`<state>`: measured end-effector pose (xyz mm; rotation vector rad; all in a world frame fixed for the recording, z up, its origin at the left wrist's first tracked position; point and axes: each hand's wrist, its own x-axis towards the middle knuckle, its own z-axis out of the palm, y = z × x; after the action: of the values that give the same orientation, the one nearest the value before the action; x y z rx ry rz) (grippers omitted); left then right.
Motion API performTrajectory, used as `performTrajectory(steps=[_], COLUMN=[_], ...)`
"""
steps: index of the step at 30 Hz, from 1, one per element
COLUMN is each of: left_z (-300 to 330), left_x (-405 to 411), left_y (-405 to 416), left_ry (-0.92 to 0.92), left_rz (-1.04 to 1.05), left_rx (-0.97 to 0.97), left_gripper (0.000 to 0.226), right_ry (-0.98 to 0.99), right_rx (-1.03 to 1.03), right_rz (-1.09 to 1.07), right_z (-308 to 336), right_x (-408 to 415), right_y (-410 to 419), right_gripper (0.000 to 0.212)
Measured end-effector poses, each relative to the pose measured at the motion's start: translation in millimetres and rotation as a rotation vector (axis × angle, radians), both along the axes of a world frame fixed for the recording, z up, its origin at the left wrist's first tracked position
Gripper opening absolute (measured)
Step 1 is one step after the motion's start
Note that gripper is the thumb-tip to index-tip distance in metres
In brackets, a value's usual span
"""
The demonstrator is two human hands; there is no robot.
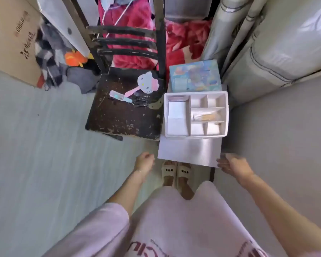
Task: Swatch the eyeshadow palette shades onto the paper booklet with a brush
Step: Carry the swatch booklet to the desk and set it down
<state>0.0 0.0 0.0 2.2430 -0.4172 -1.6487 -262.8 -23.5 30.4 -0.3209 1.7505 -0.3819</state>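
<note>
Cramped floor space lies between a bed and a worn black chair (124,108). Risk: no brush or palette is visibly in reach, so fumbling could tip the white divided tray (195,114). Right hand (233,164), loosely open, touches the silver sheet (189,151) at its four-o'clock corner; left hand (145,161), loosely curled, holds nothing.

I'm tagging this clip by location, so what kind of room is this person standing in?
Most likely a bedroom or small living space at home: a worn wooden chair with red blankets piled behind it, a cat-face hand mirror on its seat, and slippers on the person's feet.
</note>
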Motion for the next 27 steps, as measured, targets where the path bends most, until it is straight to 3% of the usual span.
performTrajectory(steps=[2,6,12,17,23,27], left_z=[-9.9,-27.6,-57.6,-70.7,-69.7,-50.5], left_x=[-8.6,-26.5,-44.3,-41.9,-36.2,-28.0], left_y=[-25.0,-65.8,-84.3,-83.1,-81.2,-83.4], left_ry=[-0.046,-0.063,-0.156,-0.218,-0.144,0.022], left_rz=[-0.101,-0.107,-0.045,-0.063,-0.049,0.061], left_rx=[-0.09,-0.26,-0.289,-0.312,-0.287,-0.213], left_gripper=[0.02,0.043,0.034,0.03,0.029,0.035], right_ry=[-0.033,-0.272,-0.36,-0.213,-0.148,-0.159], right_rx=[-0.026,-0.059,-0.084,-0.043,-0.05,-0.137], right_rz=[0.095,0.126,0.02,-0.027,-0.08,-0.058], right_z=[-11.6,-21.5,-41.8,-66.5,-66.1,-42.8], right_x=[11.5,51.8,103.7,122.0,121.0,107.7], right_y=[-22.0,-75.3,-150.5,-171.0,-159.1,-120.7], right_gripper=[0.026,0.025,0.036,0.044,0.018,0.012])
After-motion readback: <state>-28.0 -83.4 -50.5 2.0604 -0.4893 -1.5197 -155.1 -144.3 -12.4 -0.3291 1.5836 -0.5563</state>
